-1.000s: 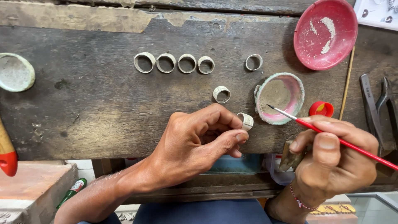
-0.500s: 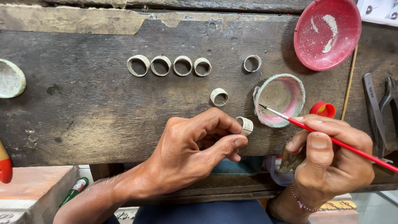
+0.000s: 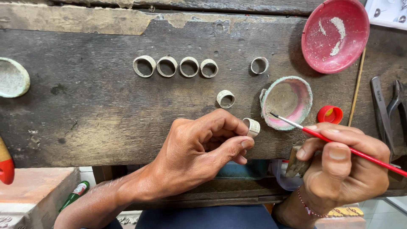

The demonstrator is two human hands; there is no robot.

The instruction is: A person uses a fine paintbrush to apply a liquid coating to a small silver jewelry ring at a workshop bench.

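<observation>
Seven pale metal rings are showing in all: four are lying in a row (image 3: 175,67) on the dark wooden table (image 3: 85,118), two more are sitting apart nearer the crusted pink-rimmed dish (image 3: 286,101), and the seventh ring (image 3: 252,127) is being pinched between the fingertips of the left hand (image 3: 199,152), just off the table's front edge. The right hand (image 3: 345,163) is closing round a thin red-handled brush (image 3: 339,144) in a pen grip, and its bristle tip is hovering over the near rim of that dish, a little way right of the held ring. To my eye, the brush is being loaded or drawn from the dish, and the step in hand looks like coating the held ring. The next move seems to call for bringing tip and ring together steadily, the ring turned to face the bristles. A red bowl (image 3: 335,34) with white powder is sitting beyond.
</observation>
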